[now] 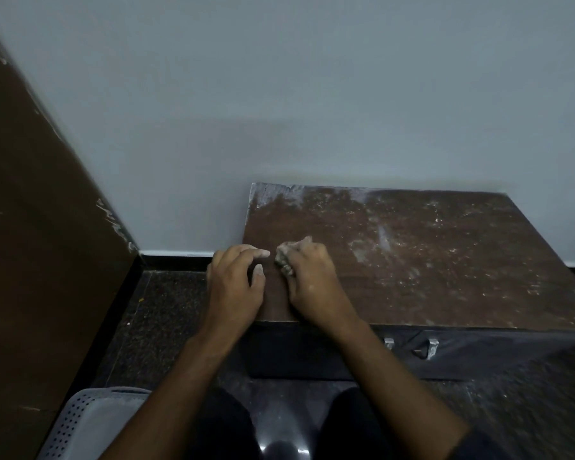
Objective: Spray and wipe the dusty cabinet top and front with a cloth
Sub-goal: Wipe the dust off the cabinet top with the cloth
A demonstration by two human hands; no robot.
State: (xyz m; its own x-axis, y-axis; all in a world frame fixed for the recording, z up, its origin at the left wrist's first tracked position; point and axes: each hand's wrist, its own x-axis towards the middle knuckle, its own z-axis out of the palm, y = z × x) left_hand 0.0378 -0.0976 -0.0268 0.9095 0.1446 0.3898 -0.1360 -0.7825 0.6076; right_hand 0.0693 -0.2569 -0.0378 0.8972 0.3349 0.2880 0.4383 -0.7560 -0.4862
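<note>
A: status on hands?

B: R hand [307, 270] is on the cabinet top [429, 260], near the front-left corner. Fingers curled round a balled-up cloth [284, 258], pressing it onto the wood. Cloth is small, greyish, dusty; only the bit sticking out past the knuckles shows.

A: L hand?

B: L hand [236, 287] sits at the top's left edge, just beside the R hand, not touching it. Holds nothing. Index finger stretched out toward the cloth, tip close to it; other fingers loosely bent, thumb lies on the wood. Fingertips look dusty white.

A: cabinet state?

B: Low dark-brown unit, back edge against a pale wall [312, 94]. Top is patchy: left strip by the hands looks darker and cleaner, mid and right still carry white dust smears and specks, heaviest along the back edge and right side. Cabinet front [312, 353] is in shadow, dark. Two metal handles [427, 348] show on it, right of the R forearm. Can't tell dust level on the front, too dim.

A: spray bottle?

B: can't locate one in view.

A: anything else around?

B: Perforated light-grey plastic basket [90, 423] on the floor, bottom-left, by the person's left arm. Large brown board [30, 227] leans along the left side. Dark speckled floor [166, 310] left of the cabinet, black skirting under the wall. Person's dark-clad knees at the bottom edge, shiny floor patch between them.
</note>
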